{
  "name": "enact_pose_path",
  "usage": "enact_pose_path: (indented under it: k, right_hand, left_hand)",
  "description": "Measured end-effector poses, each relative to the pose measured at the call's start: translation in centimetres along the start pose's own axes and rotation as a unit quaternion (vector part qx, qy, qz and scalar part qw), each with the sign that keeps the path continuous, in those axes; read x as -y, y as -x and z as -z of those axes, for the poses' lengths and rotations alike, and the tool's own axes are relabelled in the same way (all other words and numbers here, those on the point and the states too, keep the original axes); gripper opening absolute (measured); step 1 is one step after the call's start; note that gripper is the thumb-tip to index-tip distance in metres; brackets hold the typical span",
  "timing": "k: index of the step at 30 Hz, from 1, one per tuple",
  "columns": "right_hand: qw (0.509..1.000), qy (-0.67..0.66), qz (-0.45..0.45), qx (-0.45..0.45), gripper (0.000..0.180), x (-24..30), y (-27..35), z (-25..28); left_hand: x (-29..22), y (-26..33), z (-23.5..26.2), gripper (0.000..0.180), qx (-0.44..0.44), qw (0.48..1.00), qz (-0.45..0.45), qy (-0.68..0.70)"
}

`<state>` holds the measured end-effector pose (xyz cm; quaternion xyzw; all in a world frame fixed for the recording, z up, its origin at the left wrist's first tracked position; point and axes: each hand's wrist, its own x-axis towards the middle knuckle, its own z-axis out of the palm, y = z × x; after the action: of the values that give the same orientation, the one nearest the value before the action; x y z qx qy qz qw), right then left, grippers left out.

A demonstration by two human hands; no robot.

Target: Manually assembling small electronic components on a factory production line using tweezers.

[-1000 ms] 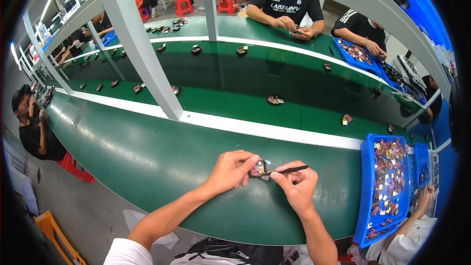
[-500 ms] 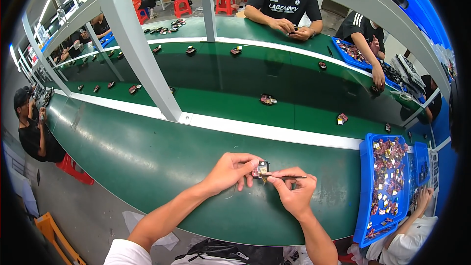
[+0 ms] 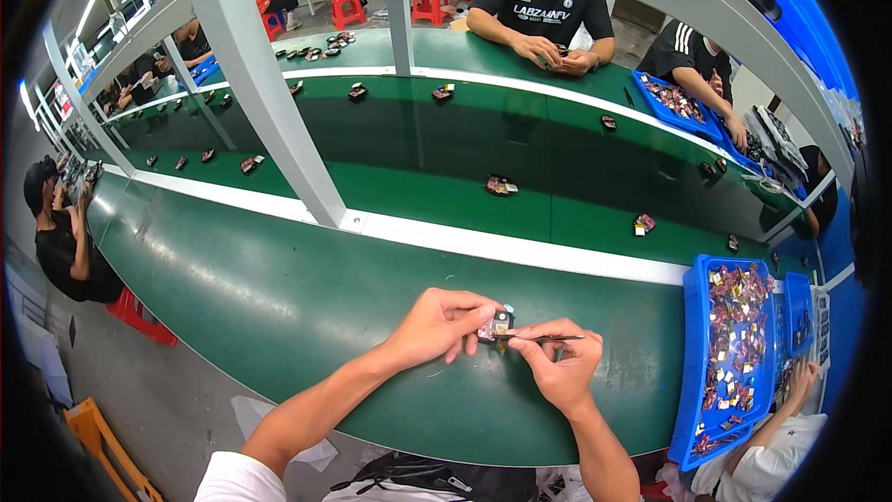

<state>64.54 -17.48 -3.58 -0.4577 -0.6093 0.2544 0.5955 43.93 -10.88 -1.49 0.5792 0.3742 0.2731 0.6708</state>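
My left hand [image 3: 439, 327] grips a small black-cased electronic unit [image 3: 502, 319] by its left side, thumb on top. Inside the open case a circuit board with pinkish and pale parts shows, too small to make out in detail. My right hand [image 3: 563, 367] is closed around dark, slim tweezers [image 3: 554, 337], which lie nearly level and point left. Their tip meets the lower part of the unit, where a yellowish bit hangs down. Both hands are just above the green worktable [image 3: 372, 279].
A blue tray [image 3: 692, 363] of pinkish-wrapped parts stands at right. Beyond a white rail [image 3: 520, 249], several units lie along the green conveyor belt [image 3: 418, 163]. A grey post [image 3: 265, 84] rises left of centre. Co-workers sit across the belt, at far left and at right.
Units on the belt have drifted slightly left. My left hand has tilted the unit a little, the tweezers staying at it. A co-worker's hand at far right has drawn back from the belt.
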Motion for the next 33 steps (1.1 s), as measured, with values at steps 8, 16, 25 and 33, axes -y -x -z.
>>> enact_pose_path:
  k: [8,16,25,33]
  right_hand:
    - [0.999,0.039,0.037,0.003,0.012,0.5,-0.1,-0.2]
    - [0.999,0.015,-0.033,0.009,0.014,0.2,0.1,-0.2]
    - [0.998,0.058,0.025,-0.002,0.016,0.7,0.0,-0.5]
    - [0.995,0.074,0.073,0.010,0.016,1.3,-0.2,-0.7]
  left_hand:
    - [0.4,0.0,-0.1,0.024,-0.017,0.999,-0.028,-0.023]
    - [-0.1,0.5,-0.8,0.019,-0.066,0.992,-0.078,-0.071]
    - [0.0,0.4,-0.9,0.017,-0.105,0.982,-0.120,-0.096]
    - [0.2,0.4,-0.9,0.018,-0.107,0.980,-0.128,-0.107]
